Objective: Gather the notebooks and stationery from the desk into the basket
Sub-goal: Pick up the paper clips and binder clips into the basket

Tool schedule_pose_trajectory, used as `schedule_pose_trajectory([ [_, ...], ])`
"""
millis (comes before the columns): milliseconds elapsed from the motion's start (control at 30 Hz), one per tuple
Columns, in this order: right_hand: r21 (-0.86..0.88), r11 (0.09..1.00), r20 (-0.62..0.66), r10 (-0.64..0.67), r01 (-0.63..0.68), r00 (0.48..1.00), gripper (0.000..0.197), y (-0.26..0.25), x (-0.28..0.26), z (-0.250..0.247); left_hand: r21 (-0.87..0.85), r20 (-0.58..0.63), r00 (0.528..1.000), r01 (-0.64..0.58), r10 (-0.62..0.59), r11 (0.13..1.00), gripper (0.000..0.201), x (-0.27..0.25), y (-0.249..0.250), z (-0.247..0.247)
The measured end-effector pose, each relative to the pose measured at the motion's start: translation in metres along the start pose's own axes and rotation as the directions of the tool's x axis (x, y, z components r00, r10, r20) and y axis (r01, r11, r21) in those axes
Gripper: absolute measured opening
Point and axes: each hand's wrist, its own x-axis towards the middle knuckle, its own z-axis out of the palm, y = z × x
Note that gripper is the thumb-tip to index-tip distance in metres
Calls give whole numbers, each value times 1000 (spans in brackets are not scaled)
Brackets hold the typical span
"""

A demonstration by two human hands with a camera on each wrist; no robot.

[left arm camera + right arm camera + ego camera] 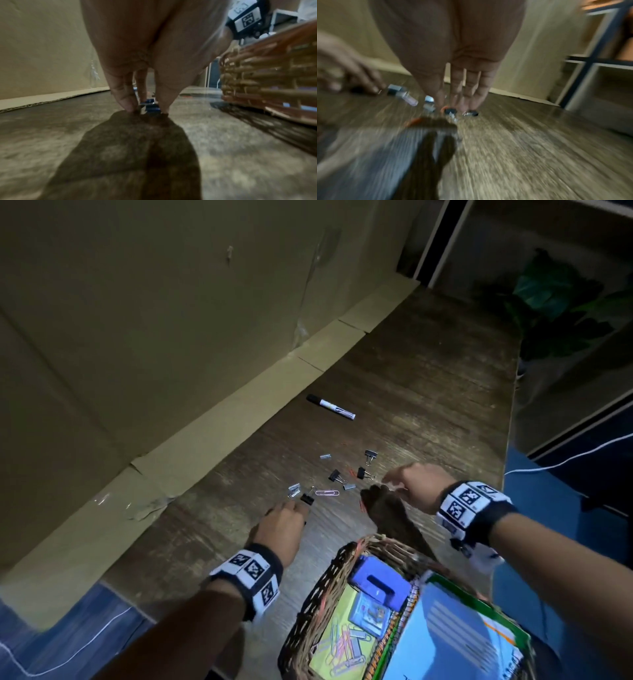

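Observation:
Several binder clips [335,475] and small silver clips [294,490] lie scattered on the wooden desk [428,392], along with a pink paper clip [327,493]. Farther back lies a black-and-white marker [330,406]. My left hand [303,508] has its fingertips down on the desk, pinching a black binder clip [307,498], which shows between the fingers [126,102]. My right hand [385,479] hovers with straight fingers [471,94] just over two black clips [451,111] and holds nothing. The wicker basket [318,594] in front holds a light blue notebook [455,635], paper clips and small boxes.
A cardboard wall [137,337] runs along the desk's left side. The desk's right edge [510,440] drops to a blue floor with a white cable [565,457]. The basket wall [265,81] stands close to the right of my left hand. A white shelf frame [442,241] stands beyond.

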Motion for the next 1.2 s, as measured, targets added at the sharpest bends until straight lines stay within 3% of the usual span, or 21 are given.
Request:
schedule_pose_trajectory([
  [100,-196,945,122,-242,262,963,43,-2,18,24,76,42,990,-139,136,987,56,5,-4,15],
  [167,-220,895,174,-356,389,918,45,-8,30,39,94,48,989,-147,143,985,55,7,-6,24],
  [233,-199,890,157,-385,411,909,42,-10,40,49,98,41,992,-124,120,988,53,8,-6,29],
  [367,-157,875,6,-462,457,887,23,-10,48,61,20,28,999,-33,33,999,46,1,-8,32],
  [467,-38,922,-23,-386,385,922,16,-13,52,54,-190,27,998,65,-61,980,23,-9,-14,21],
  [533,37,958,64,-285,283,956,17,-13,55,48,-370,-64,996,32,-60,929,12,-23,-9,7],
  [567,76,967,98,-248,242,964,16,-14,56,47,-453,-111,993,-17,-37,891,13,-34,-3,-2],
  [667,177,969,168,-204,174,964,11,-17,56,46,-600,-45,997,-78,63,796,19,-76,24,-27],
  [733,236,966,155,-148,109,977,8,-17,55,44,-583,15,987,-122,161,803,20,-99,40,-28],
  [800,295,952,94,-108,76,990,12,-16,49,36,-599,-12,970,-202,244,775,22,-114,40,-17],
  [867,355,931,33,-99,81,995,14,-15,37,25,-617,23,952,-227,306,753,11,-122,33,-1],
  [933,427,900,-9,-98,92,995,14,-14,21,13,-565,25,949,-246,315,787,20,-132,30,11],
  [967,455,885,-16,-105,101,994,13,-14,13,8,-530,84,945,-225,315,818,29,-136,33,8],
  [1000,475,872,-10,-124,113,992,11,-16,4,3,-472,37,955,-242,293,848,43,-135,34,8],
  [1033,490,863,9,-148,124,989,10,-18,-5,-1,-466,79,965,-187,251,865,57,-137,38,-1],
  [1100,539,834,74,-186,118,980,12,-26,-23,-5,-551,83,981,-100,174,828,69,-140,42,-13],
  [1133,570,814,100,-206,114,973,15,-31,-33,-4,-577,95,991,-25,98,817,64,-137,41,-20],
  [1200,593,793,122,-264,143,957,19,-43,-54,5,-613,1,999,43,-54,789,39,-122,27,-22],
])
